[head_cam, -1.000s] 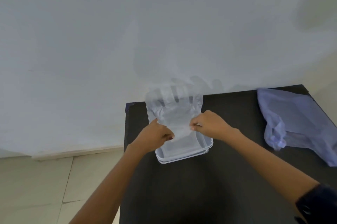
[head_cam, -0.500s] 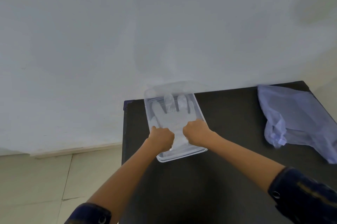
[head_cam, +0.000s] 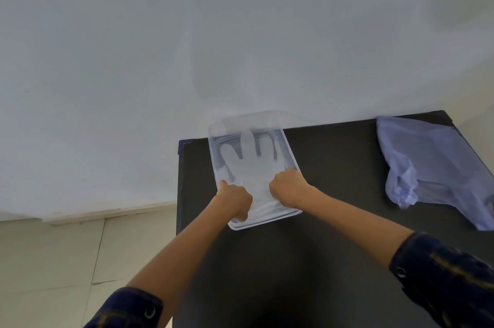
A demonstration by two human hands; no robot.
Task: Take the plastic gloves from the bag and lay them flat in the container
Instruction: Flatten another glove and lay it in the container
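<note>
A clear plastic container (head_cam: 291, 156) stands at the far left of the black table (head_cam: 334, 221). Inside it a translucent plastic glove (head_cam: 248, 164) lies spread out, its fingers pointing toward the wall. My left hand (head_cam: 235, 200) and my right hand (head_cam: 286, 187) rest inside the container, fingers curled on the two sides of the glove's cuff. The pale blue plastic bag (head_cam: 427, 162) lies crumpled at the table's far right, apart from both hands.
The table stands against a white wall (head_cam: 240, 34). Its left edge drops to a tiled floor (head_cam: 66, 261). Bare tabletop lies between the container and the bag.
The glove, held up above the container a second ago, has come down and now lies flat inside it. Both hands moved down with it and keep hold of the cuff.
</note>
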